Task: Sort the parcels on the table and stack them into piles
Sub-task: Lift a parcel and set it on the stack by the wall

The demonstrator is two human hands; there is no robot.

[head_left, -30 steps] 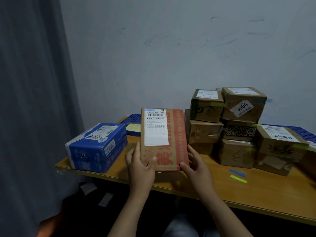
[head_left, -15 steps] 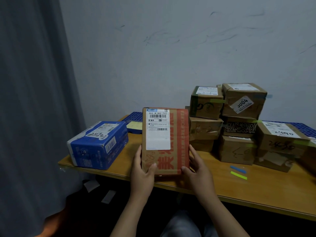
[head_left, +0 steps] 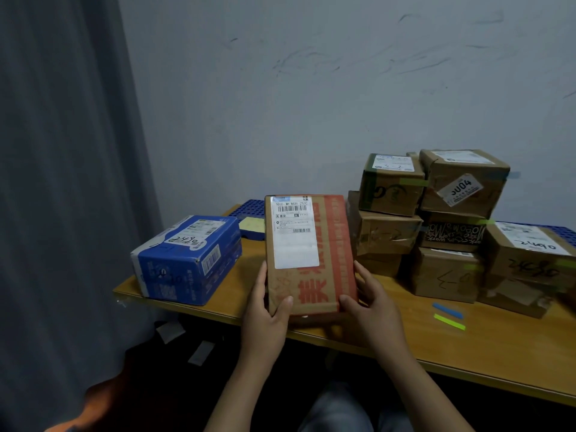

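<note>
A flat brown parcel with red print (head_left: 324,260) and a white shipping label stands tilted up toward me above the front of the wooden table (head_left: 467,347). My left hand (head_left: 265,310) grips its lower left edge, thumb on the face. My right hand (head_left: 369,304) grips its lower right edge. A blue parcel (head_left: 187,260) lies on the table's left end. Brown parcels are stacked in piles (head_left: 433,219) against the wall on the right.
A blue and a green tape strip (head_left: 448,316) lie on the table right of my hands. A blue perforated tray (head_left: 249,208) with a yellow pad sits behind the held parcel. A grey curtain (head_left: 62,182) hangs at the left.
The held parcel stays in both hands, nearly still; its top has tipped slightly more upright. The view has shifted a little.
</note>
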